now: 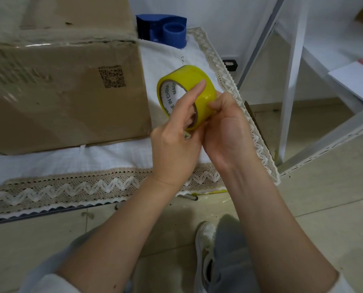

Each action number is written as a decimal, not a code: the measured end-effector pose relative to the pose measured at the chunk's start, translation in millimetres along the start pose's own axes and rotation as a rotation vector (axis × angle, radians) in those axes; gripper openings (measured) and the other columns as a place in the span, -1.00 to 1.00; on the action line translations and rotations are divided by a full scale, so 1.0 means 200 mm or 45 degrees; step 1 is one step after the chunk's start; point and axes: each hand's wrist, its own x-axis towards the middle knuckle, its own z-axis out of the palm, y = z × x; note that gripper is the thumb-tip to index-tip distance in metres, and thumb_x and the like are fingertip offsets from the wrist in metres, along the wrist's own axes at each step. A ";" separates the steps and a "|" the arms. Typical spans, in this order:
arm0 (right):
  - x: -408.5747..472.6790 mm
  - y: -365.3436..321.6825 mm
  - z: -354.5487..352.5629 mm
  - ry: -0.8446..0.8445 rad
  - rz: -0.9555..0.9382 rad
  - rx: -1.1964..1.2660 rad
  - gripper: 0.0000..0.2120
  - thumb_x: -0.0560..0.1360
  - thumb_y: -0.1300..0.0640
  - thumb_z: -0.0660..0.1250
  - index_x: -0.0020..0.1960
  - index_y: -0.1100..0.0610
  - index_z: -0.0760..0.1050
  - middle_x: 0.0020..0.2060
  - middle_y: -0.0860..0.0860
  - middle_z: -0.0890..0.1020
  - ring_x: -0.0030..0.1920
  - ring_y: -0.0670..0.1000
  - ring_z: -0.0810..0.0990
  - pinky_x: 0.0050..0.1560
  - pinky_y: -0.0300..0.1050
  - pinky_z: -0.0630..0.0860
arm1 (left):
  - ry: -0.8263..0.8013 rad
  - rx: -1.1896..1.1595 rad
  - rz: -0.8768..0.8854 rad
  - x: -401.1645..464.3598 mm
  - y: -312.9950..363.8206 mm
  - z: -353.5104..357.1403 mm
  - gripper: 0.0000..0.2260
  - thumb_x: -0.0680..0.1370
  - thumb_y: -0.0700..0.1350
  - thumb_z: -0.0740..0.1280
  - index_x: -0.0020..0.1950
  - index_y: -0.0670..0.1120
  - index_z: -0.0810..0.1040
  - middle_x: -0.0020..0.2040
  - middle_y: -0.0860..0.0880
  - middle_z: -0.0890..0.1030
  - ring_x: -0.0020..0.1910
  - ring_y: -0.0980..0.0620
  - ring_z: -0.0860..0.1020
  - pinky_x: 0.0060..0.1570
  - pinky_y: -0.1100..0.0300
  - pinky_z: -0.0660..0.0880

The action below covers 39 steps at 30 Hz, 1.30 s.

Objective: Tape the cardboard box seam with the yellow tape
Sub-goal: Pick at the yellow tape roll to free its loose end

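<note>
The cardboard box (60, 81) runs off the frame's top and left edges

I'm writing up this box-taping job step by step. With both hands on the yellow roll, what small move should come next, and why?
Probably peel the tape's free end loose. The left hand holds the yellow tape roll through its core, the right hand picks at its outer face, and no strip yet reaches the cardboard box.
</note>
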 end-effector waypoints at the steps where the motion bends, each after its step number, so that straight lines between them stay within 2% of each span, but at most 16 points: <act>1: 0.00 0.00 0.00 0.002 -0.005 -0.009 -0.75 0.51 0.29 0.02 -0.21 0.20 0.45 -0.41 0.06 0.52 -0.39 0.02 0.51 -0.24 -0.08 0.49 | -0.002 0.003 -0.011 0.00 0.00 0.00 -0.36 0.40 -0.41 0.49 0.36 0.06 0.42 -0.08 -0.11 0.71 -0.11 0.05 0.70 0.02 0.40 0.56; 4: 0.00 0.00 0.00 0.012 -0.018 -0.020 -0.75 0.50 0.34 0.02 -0.20 0.22 0.44 -0.44 0.09 0.52 -0.43 0.04 0.51 -0.30 -0.09 0.49 | -0.012 0.003 -0.010 -0.01 0.00 0.00 -0.35 0.40 -0.42 0.49 0.36 0.07 0.42 -0.09 -0.13 0.71 -0.10 0.03 0.70 0.03 0.40 0.56; 7: 0.00 0.03 -0.01 0.109 -0.065 0.047 -0.71 0.47 0.45 0.01 -0.09 0.21 0.45 -0.38 0.09 0.54 -0.34 0.03 0.52 -0.25 -0.10 0.50 | -0.022 -0.007 0.000 -0.01 0.01 0.00 -0.36 0.41 -0.44 0.46 0.36 0.06 0.43 -0.07 -0.06 0.72 -0.05 0.10 0.69 0.07 0.41 0.54; 9: -0.01 0.03 -0.02 0.084 -0.075 0.048 -0.75 0.46 0.42 0.05 -0.08 0.20 0.45 -0.34 0.07 0.56 -0.29 0.03 0.52 -0.17 -0.09 0.49 | -0.021 -0.044 -0.008 -0.01 0.01 0.01 -0.37 0.40 -0.45 0.46 0.37 0.04 0.45 -0.02 0.07 0.68 -0.01 0.16 0.68 0.09 0.39 0.54; 11: -0.02 0.02 -0.03 0.042 -0.033 0.043 -0.84 0.48 0.31 0.11 -0.13 0.19 0.45 -0.32 0.08 0.53 -0.26 0.04 0.50 -0.10 -0.06 0.46 | -0.024 -0.075 -0.050 -0.01 0.01 0.01 -0.36 0.41 -0.43 0.47 0.37 0.06 0.44 -0.01 0.14 0.64 0.00 0.20 0.67 0.09 0.40 0.54; 13: -0.01 0.01 -0.03 0.053 0.003 0.024 -0.86 0.51 0.22 0.14 -0.18 0.18 0.44 -0.32 0.09 0.48 -0.28 0.05 0.46 -0.09 -0.05 0.43 | -0.019 -0.084 -0.059 -0.01 0.02 0.01 -0.37 0.41 -0.40 0.49 0.36 0.08 0.44 -0.04 0.11 0.67 -0.03 0.22 0.66 0.07 0.42 0.53; 15: -0.01 0.01 -0.02 0.040 -0.005 0.022 -0.85 0.51 0.22 0.14 -0.19 0.17 0.44 -0.34 0.08 0.48 -0.31 0.04 0.46 -0.13 -0.06 0.44 | 0.003 -0.089 -0.051 -0.01 0.01 0.02 -0.37 0.40 -0.41 0.49 0.36 0.06 0.46 -0.05 0.03 0.71 -0.05 0.21 0.67 0.06 0.41 0.54; 20: -0.01 0.01 -0.01 0.021 -0.039 0.025 -0.74 0.50 0.32 0.05 -0.15 0.22 0.51 -0.38 0.07 0.58 -0.36 0.02 0.55 -0.18 -0.10 0.52 | 0.003 -0.151 -0.080 -0.01 0.00 0.02 -0.36 0.40 -0.46 0.47 0.38 0.01 0.47 0.00 0.08 0.67 0.01 0.14 0.69 0.11 0.27 0.59; 24: 0.00 0.03 -0.02 0.087 -0.082 0.089 -0.67 0.45 0.46 0.02 0.01 0.25 0.49 -0.30 0.08 0.62 -0.21 0.04 0.58 -0.04 -0.06 0.52 | 0.000 -0.200 -0.096 -0.01 0.02 0.02 -0.38 0.42 -0.46 0.45 0.38 0.00 0.46 0.10 0.00 0.69 0.11 0.11 0.68 0.15 0.18 0.60; 29: -0.02 0.02 -0.02 0.001 -0.040 0.050 -0.79 0.50 0.27 0.10 -0.12 0.22 0.51 -0.30 0.08 0.57 -0.23 0.04 0.54 -0.03 -0.06 0.48 | -0.006 -0.187 -0.115 0.00 0.02 0.01 -0.35 0.41 -0.45 0.46 0.37 0.06 0.43 0.03 0.10 0.65 0.04 0.14 0.68 0.14 0.23 0.59; 30: -0.01 0.02 -0.03 0.037 -0.042 0.024 -0.79 0.49 0.28 0.11 -0.09 0.24 0.52 -0.28 0.09 0.58 -0.20 0.05 0.55 -0.01 -0.05 0.48 | -0.002 -0.193 -0.123 0.00 0.02 0.01 -0.35 0.41 -0.46 0.45 0.37 0.05 0.44 0.02 0.09 0.66 0.03 0.14 0.69 0.14 0.22 0.59; 32: 0.00 0.03 -0.03 0.107 -0.047 -0.016 -0.70 0.44 0.33 0.14 0.11 0.31 0.52 -0.17 0.14 0.59 -0.07 0.12 0.55 0.09 0.02 0.47 | 0.006 -0.232 -0.155 0.01 0.03 0.01 -0.36 0.40 -0.47 0.44 0.39 0.01 0.47 0.02 0.06 0.68 0.05 0.14 0.69 0.15 0.18 0.60; 34: -0.01 0.02 -0.04 0.142 -0.042 -0.136 -0.57 0.39 0.34 0.15 0.23 0.26 0.50 -0.06 0.17 0.60 0.01 0.15 0.53 0.11 0.07 0.44 | -0.008 -0.293 -0.206 0.02 0.04 0.00 -0.36 0.41 -0.46 0.45 0.42 -0.05 0.47 0.05 0.04 0.68 0.09 0.13 0.68 0.16 0.12 0.61; 37: -0.05 -0.02 -0.04 0.187 -0.131 -0.476 -0.56 0.50 0.35 0.16 0.30 0.04 0.50 0.05 0.05 0.65 0.00 0.01 0.60 0.02 -0.07 0.53 | -0.040 -0.464 -0.373 0.05 0.04 -0.02 -0.31 0.41 -0.45 0.48 0.46 -0.04 0.41 0.17 -0.03 0.67 0.10 0.10 0.69 0.13 0.07 0.62; 39: -0.06 -0.04 -0.05 0.212 -0.320 -0.703 -0.59 0.54 0.33 0.22 0.29 -0.03 0.51 0.15 -0.04 0.64 0.10 -0.07 0.63 0.04 -0.16 0.58 | -0.057 -0.526 -0.429 0.07 0.04 -0.03 -0.29 0.42 -0.46 0.47 0.47 -0.02 0.37 0.20 -0.05 0.66 0.09 0.09 0.69 0.11 0.10 0.62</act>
